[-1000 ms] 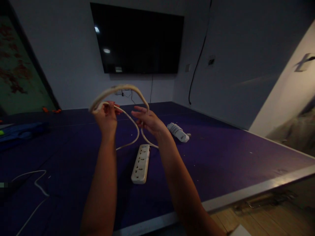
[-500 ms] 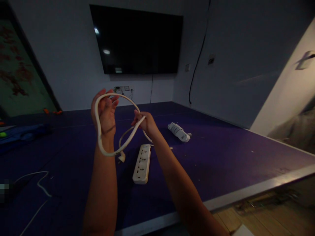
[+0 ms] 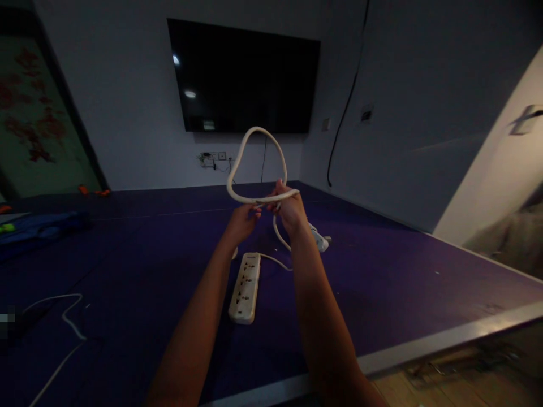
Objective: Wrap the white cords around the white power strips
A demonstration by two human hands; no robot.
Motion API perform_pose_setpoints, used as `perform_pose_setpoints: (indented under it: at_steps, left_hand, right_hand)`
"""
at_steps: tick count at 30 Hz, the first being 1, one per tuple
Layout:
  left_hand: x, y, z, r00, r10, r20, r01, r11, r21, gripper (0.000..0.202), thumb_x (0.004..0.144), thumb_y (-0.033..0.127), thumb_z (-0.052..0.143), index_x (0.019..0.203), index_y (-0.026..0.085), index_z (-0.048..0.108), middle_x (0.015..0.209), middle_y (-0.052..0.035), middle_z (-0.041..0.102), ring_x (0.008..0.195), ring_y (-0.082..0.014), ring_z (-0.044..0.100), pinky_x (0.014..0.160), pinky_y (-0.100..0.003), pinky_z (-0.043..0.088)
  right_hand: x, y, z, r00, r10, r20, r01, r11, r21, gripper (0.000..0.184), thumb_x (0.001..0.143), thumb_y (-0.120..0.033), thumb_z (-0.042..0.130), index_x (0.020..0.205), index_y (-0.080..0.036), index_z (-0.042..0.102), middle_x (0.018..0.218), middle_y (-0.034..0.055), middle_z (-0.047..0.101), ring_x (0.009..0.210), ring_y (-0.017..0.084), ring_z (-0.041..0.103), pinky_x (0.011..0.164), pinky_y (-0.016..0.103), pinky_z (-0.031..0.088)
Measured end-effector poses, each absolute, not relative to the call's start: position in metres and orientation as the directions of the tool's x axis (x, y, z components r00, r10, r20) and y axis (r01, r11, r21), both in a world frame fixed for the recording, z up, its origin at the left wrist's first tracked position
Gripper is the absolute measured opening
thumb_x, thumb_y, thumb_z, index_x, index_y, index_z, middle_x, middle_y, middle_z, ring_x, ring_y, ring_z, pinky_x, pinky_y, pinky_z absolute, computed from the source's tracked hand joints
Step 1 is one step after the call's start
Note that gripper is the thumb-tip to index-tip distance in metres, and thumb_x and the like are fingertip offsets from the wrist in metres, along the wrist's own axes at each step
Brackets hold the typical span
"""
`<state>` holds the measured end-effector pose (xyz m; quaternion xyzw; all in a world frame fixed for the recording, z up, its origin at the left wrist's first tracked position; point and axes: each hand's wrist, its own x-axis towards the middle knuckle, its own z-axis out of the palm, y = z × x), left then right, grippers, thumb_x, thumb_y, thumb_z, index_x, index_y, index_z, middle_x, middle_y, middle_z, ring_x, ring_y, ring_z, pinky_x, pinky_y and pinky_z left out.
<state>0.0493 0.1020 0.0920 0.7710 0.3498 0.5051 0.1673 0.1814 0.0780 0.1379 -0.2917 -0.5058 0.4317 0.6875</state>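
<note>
A white power cord point(image 3: 285, 161) rises in a loop above the table. My right hand point(image 3: 292, 210) is closed around it where the loop's ends come together. Just below the loop's lower side, my left hand point(image 3: 242, 223) pinches a stretch of the cord with its fingertips. From my right hand the cord hangs down and runs to a white power strip point(image 3: 246, 289), which lies flat with its sockets up. Part of the plug point(image 3: 235, 254) shows beside my left wrist; the rest is hidden.
A second power strip point(image 3: 320, 241) lies behind my right forearm, partly hidden. The purple tabletop point(image 3: 403, 271) has a pale front edge. A thin white cable point(image 3: 70, 319) lies at left, near blue cloth point(image 3: 51, 226). A television point(image 3: 250, 79) hangs on the wall.
My left hand has moved right and down from the loop's far side to beside my right hand, its fingers now closed on the cord. The loop has swung right and stands upright.
</note>
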Motion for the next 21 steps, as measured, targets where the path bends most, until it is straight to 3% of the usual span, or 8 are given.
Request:
perform_pose_setpoints:
  at_steps: [2,4,10,15,21]
  left_hand:
    - [0.057,0.108,0.085,0.207,0.712,0.671,0.425,-0.683,0.594,0.025,0.085,0.018,0.045,0.093,0.012,0.068,0.094,-0.0105,0.07,0.089,-0.0209,0.065,0.083,-0.032,0.047]
    - [0.062,0.111,0.08,0.185,0.698,0.692,0.453,-0.685,0.57,0.028,0.087,0.018,0.041,0.091,0.013,0.069,0.09,-0.009,0.071,0.084,-0.0201,0.065,0.082,-0.032,0.046]
    - [0.066,0.119,0.072,0.103,0.65,0.753,0.498,-0.689,0.526,0.028,0.087,0.016,0.043,0.095,0.018,0.07,0.083,-0.0023,0.072,0.079,-0.0164,0.066,0.109,-0.042,0.021]
    - [0.069,0.128,0.061,0.062,0.73,0.68,0.434,-0.634,0.641,0.025,0.085,0.017,0.048,0.096,0.017,0.07,0.089,-0.0051,0.073,0.084,-0.0202,0.066,0.098,-0.042,0.038]
    - [0.076,0.129,0.057,0.212,0.737,0.642,0.332,-0.672,0.662,0.023,0.082,0.018,0.052,0.093,0.018,0.072,0.093,-0.005,0.073,0.094,-0.0217,0.064,0.089,-0.038,0.046]
  right_hand:
    - [0.184,0.079,0.138,0.12,0.894,0.432,-0.288,0.447,-0.847,0.042,0.075,-0.054,0.062,0.06,-0.017,0.05,0.044,-0.0019,0.055,0.033,0.006,0.044,0.035,0.017,0.026]
    - [0.185,0.08,0.139,0.133,0.9,0.414,-0.272,0.435,-0.858,0.041,0.076,-0.053,0.062,0.061,-0.016,0.052,0.046,-0.0003,0.057,0.033,0.006,0.044,0.034,0.018,0.027]
    - [0.184,0.082,0.139,0.159,0.925,0.345,-0.295,0.378,-0.877,0.031,0.077,-0.043,0.062,0.067,-0.014,0.056,0.051,0.0014,0.062,0.032,0.005,0.043,0.033,0.017,0.025]
    - [0.182,0.079,0.139,0.139,0.961,0.241,-0.351,0.275,-0.895,0.017,0.077,-0.031,0.064,0.075,-0.016,0.056,0.052,-0.0018,0.062,0.03,0.004,0.039,0.03,0.016,0.019]
    - [0.19,0.076,0.141,-0.013,0.985,0.173,-0.512,0.142,-0.847,0.009,0.082,-0.015,0.049,0.075,-0.015,0.055,0.067,0.0021,0.068,0.03,0.001,0.032,0.029,0.014,0.017]
